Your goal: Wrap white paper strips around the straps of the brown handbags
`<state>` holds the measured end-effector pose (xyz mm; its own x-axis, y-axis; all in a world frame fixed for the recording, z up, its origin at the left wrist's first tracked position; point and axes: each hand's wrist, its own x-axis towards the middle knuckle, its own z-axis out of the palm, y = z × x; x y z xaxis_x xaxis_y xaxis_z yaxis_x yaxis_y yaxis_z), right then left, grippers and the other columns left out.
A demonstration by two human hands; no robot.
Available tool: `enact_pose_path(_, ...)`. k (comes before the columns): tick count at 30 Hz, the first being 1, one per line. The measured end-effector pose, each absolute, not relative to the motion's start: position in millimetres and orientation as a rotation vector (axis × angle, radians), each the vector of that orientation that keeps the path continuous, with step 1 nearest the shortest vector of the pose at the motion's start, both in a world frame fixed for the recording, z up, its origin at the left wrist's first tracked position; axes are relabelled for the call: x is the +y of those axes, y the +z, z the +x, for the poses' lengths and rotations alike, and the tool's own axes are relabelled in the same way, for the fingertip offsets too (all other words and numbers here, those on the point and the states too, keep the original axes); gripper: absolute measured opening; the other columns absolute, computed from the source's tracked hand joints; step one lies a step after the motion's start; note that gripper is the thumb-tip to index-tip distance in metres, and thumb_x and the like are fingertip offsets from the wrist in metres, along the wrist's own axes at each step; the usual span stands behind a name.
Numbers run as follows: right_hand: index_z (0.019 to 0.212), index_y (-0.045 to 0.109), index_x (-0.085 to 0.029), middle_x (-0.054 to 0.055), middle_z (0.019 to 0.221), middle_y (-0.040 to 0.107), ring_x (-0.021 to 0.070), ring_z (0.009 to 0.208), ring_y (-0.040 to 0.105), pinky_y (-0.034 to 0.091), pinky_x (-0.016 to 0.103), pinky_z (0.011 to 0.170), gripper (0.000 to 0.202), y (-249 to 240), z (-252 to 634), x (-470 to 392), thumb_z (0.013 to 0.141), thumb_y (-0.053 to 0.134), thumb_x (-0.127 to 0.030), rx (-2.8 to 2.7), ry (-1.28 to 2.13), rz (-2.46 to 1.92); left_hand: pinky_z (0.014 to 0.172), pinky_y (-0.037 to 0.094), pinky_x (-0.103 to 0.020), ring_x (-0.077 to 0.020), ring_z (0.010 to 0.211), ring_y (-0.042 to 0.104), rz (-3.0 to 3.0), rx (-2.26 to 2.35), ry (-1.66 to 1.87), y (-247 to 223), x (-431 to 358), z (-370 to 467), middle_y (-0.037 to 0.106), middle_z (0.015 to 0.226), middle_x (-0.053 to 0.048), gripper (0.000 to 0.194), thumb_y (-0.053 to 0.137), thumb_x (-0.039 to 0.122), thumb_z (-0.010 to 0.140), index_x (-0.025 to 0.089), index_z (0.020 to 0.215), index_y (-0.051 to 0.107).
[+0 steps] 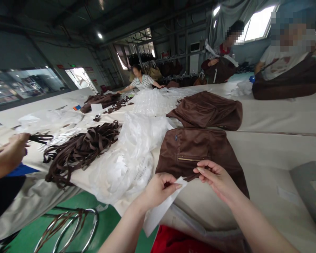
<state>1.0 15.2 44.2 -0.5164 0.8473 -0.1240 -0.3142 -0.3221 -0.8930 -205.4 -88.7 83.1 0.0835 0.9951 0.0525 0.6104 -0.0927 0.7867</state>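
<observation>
My left hand (159,191) is closed on a strip of white paper (156,216), which hangs down past the table edge. To its right, my right hand (214,177) pinches something at the fingertips. A short, thin brown strap (191,177) runs between the two hands; its exact ends are hidden by my fingers. Just beyond them lies a flat brown bag (195,142) with a gold zip across its front and a small blue label. Behind it rests a second, fuller brown bag (208,110).
Crumpled clear plastic bags (131,161) and a heap of brown straps (81,151) lie left. A co-worker's hand (15,147) holds straps at far left. Other people stand across the table. A grey bin-like object (309,189) is at right, metal hoops (76,228) below.
</observation>
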Motion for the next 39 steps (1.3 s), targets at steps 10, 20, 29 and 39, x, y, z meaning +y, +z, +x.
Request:
enact_pose_path(10, 0.101, 0.062, -0.017, 0.001, 0.070, 0.065, 0.0102, 0.056, 0.054, 0.043, 0.023, 0.053, 0.036, 42, -7, 11, 0.073, 0.068, -0.039, -1.663, 1.861, -0.887, 0.050, 0.027, -0.021, -0.0080, 0.055, 0.037, 1.759, 1.546, 0.717, 66, -75, -189, 0.048, 0.059, 0.003, 0.034, 0.053, 0.041, 0.084, 0.013, 0.068, 0.064)
enact_pose_path(20, 0.119, 0.055, -0.016, 0.005, 0.083, 0.066, 0.0128, 0.059, 0.059, 0.043, 0.023, 0.050, 0.039, 32, 22, 31, 0.088, 0.035, -0.031, -2.116, 1.655, -1.001, 0.059, 0.031, -0.022, -0.0101, 0.063, 0.041, 1.767, 1.598, 0.749, 36, -60, -179, 0.042, 0.059, 0.002, 0.044, 0.048, 0.038, 0.086, 0.014, 0.049, 0.049)
enact_pose_path(29, 0.111, 0.063, -0.019, 0.003, 0.075, 0.069, 0.0132, 0.062, 0.061, 0.040, 0.021, 0.056, 0.038, 51, 14, 44, 0.081, 0.039, -0.014, -2.595, 1.413, -0.811, 0.048, 0.021, -0.024, -0.0085, 0.051, 0.028, 1.562, 1.724, 0.527, 40, -46, -169, 0.030, 0.050, 0.005, 0.039, 0.046, 0.039, 0.081, 0.014, 0.052, 0.055)
enact_pose_path(39, 0.099, 0.066, -0.021, 0.001, 0.076, 0.066, 0.0140, 0.068, 0.058, 0.038, 0.024, 0.065, 0.036, 16, 43, 93, 0.068, 0.054, -0.009, -2.473, 0.731, -1.131, 0.053, 0.026, -0.025, -0.0098, 0.053, 0.038, 1.864, 1.937, 0.390, 33, -29, -157, 0.044, 0.049, 0.001, 0.038, 0.047, 0.030, 0.081, 0.013, 0.051, 0.064)
